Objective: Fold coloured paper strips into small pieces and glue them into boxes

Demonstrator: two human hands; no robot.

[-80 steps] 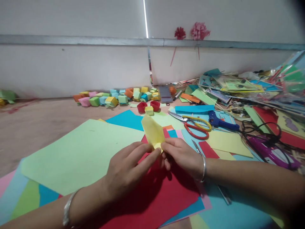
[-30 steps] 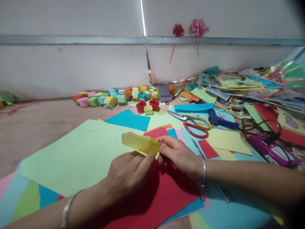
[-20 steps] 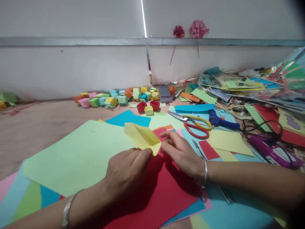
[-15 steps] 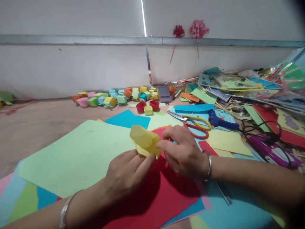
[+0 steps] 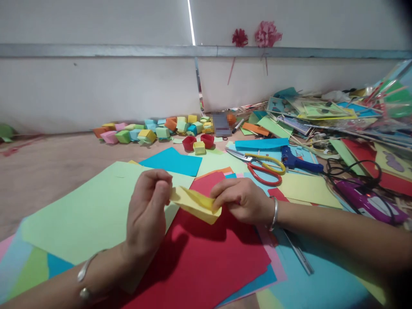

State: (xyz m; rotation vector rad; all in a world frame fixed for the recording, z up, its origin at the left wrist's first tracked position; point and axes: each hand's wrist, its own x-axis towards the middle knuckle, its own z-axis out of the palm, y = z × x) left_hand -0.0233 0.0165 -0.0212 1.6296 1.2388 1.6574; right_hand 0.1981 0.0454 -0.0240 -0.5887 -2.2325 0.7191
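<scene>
A partly folded piece of yellow paper (image 5: 196, 204) is held up between my two hands, over a sheet of red paper (image 5: 212, 257). My left hand (image 5: 149, 208) pinches its left end between thumb and curled fingers. At the right end, the fingers of my right hand (image 5: 244, 199) grip the paper, some fingertips inside the fold. The yellow piece is creased, with raised sides and a hollow along its middle. Left of it, a large light green sheet (image 5: 80, 210) lies under my left hand.
Beyond my hands stand two small red paper boxes (image 5: 189, 143) and a yellow one (image 5: 199, 148), before a row of coloured paper cubes (image 5: 146, 135). Scissors (image 5: 264, 165), a blue glue gun (image 5: 299, 163), a purple device (image 5: 367, 201) with black cord and piled craft scraps (image 5: 322, 111) lie right.
My left hand has moved left and up, turning to pinch the paper's left end. The yellow paper has been turned and drawn out lengthwise between both hands.
</scene>
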